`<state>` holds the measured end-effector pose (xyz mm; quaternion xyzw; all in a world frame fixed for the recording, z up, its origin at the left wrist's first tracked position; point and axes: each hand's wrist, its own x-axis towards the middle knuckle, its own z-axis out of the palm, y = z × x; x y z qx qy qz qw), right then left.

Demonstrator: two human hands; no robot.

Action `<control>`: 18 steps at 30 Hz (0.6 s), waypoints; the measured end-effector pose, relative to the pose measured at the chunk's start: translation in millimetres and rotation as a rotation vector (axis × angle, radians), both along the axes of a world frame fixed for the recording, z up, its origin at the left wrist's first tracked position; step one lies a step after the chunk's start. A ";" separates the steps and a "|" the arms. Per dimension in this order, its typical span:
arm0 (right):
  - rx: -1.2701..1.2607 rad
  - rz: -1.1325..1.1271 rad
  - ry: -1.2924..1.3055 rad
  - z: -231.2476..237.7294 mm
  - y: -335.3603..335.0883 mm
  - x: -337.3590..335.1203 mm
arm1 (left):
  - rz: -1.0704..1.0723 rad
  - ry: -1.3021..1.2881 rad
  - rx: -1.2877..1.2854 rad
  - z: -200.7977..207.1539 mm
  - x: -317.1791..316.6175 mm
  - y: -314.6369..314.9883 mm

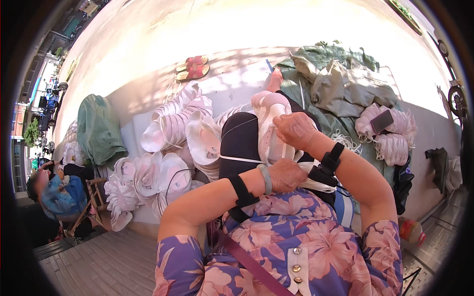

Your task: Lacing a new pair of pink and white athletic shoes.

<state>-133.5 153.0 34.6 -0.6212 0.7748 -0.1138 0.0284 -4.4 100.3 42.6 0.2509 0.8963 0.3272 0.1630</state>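
A bundle of white and pink shoe uppers (270, 109) lies lengthwise across my lap, nested one in another. My right hand (295, 130) rests on its right side, fingers curled in a pinch against the uppers; what sits between the fingertips is hidden. Closer to my body, my left hand (286, 175) is closed at the bundle's near end, its fingertips turned away from view. A thin white cord (241, 159) runs taut from my left thigh toward the bundle near my left wrist. More white strips show under my hands.
Stacks of uppers (163, 126) cover the left of a pale sheet. A green sack (100, 130) stands beyond them, near another seated person (61, 195). Red sandals (193, 68) lie ahead. On the right are green and grey sacking (340, 89), tied bundles, a phone (381, 121) and a bottle (411, 231).
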 end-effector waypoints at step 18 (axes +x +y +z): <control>0.068 -0.102 0.085 1.6 -19.3 8.1 | 0.191 -0.083 0.161 -5.7 2.9 -14.0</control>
